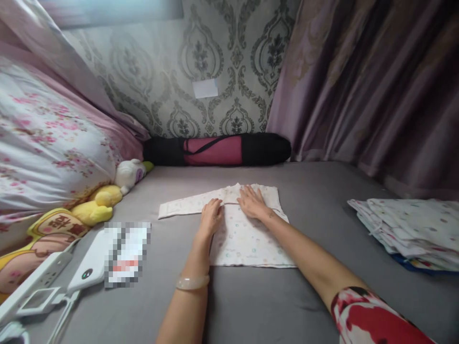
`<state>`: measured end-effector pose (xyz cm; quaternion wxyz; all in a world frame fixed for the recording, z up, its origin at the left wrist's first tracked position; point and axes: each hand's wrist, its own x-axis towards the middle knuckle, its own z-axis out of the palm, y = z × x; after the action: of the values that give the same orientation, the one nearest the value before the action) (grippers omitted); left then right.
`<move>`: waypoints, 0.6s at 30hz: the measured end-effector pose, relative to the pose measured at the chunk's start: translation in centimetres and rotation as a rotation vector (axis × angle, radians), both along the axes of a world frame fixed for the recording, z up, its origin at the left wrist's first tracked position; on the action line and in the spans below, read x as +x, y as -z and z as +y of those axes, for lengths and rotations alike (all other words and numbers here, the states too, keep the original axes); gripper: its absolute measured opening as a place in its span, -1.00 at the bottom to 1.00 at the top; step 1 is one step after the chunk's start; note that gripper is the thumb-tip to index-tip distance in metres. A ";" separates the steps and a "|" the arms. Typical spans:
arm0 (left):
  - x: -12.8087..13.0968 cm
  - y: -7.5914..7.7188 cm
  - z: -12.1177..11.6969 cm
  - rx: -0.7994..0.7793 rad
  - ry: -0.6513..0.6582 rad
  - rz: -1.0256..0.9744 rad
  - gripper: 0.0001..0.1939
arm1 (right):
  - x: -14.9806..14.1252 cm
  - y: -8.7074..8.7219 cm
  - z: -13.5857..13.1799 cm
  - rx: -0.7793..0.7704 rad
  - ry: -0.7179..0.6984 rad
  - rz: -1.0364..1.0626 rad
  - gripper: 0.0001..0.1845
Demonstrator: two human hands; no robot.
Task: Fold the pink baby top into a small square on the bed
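A small white long-sleeved shirt [251, 241] with a faint pastel print lies flat on the grey bed sheet. One sleeve [182, 206] stretches out to the left, while the right side looks folded inward across the top. At the shirt's left edge, where that sleeve joins the body, my left hand [212, 217] has its fingers bent and closed on the cloth. My right hand [253, 203] lies flat on the upper part, fingers spread and pressing the fabric. The cloth under both palms is hidden.
A stack of folded printed clothes [412, 234] sits at the right. On the left are a white power bank [95, 260], a power strip [46, 272] with cables, and plush toys [95, 210]. A black and pink rolled bag [215, 150] lies along the wall.
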<state>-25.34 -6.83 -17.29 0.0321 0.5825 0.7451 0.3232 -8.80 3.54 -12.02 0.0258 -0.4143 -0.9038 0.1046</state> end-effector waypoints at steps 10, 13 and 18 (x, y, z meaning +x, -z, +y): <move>-0.6 -0.6 0.1 -0.015 -0.050 -0.018 -0.64 | -6.2 1.8 -1.6 -0.037 -0.123 0.113 -0.27; -0.9 -0.6 0.3 0.008 -0.105 -0.051 -0.63 | -6.3 2.5 -1.8 -0.031 -0.121 0.131 -0.27; -0.8 -0.5 0.3 0.045 -0.079 -0.054 -0.60 | -6.0 1.6 -1.1 -0.139 -0.144 0.125 -0.25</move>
<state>-26.10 -6.57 -16.77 0.0264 0.5442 0.7589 0.3567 -14.79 2.46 -13.59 0.0456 -0.3416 -0.9184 0.1943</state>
